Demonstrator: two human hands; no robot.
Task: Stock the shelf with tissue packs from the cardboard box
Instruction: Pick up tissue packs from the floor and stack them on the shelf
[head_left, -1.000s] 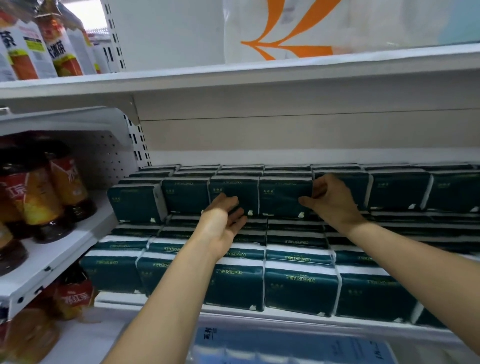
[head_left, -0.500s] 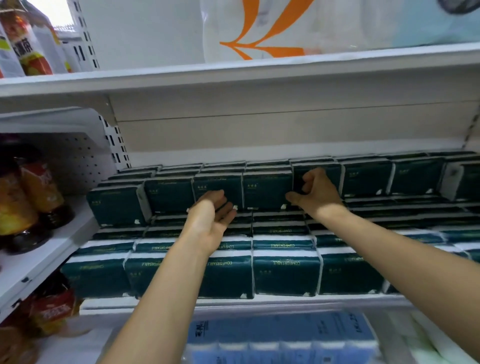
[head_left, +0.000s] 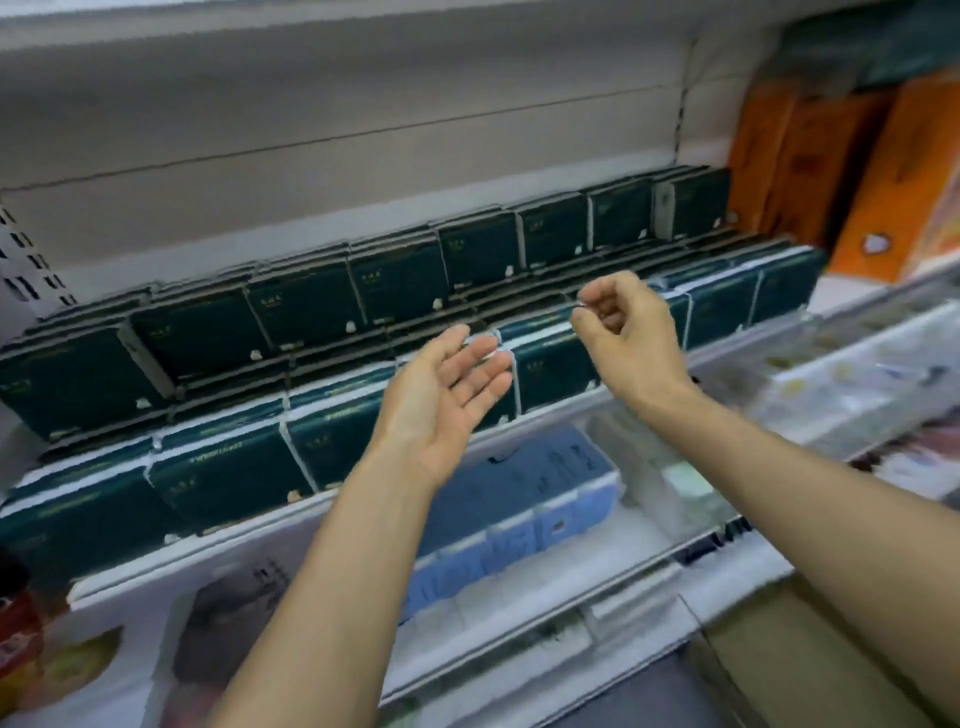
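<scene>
Dark green tissue packs (head_left: 306, 306) fill the white shelf (head_left: 737, 348) in stacked rows, back and front. My left hand (head_left: 441, 395) hovers palm up with straight fingers in front of the front row, holding nothing. My right hand (head_left: 623, 332) hangs just right of it with fingers loosely curled, empty, clear of the packs. The cardboard box is out of sight. The picture is blurred by head motion.
Orange packages (head_left: 852, 166) stand at the shelf's right end. Blue tissue packs (head_left: 519, 509) lie on the lower shelf under my hands. Clear-wrapped goods (head_left: 852, 379) sit lower right. A perforated side panel (head_left: 26, 260) is at far left.
Both hands have pulled back from the back-row packs toward me. My right hand let go of the pack it touched. The view swung right, and the drink bottles at left dropped out of sight.
</scene>
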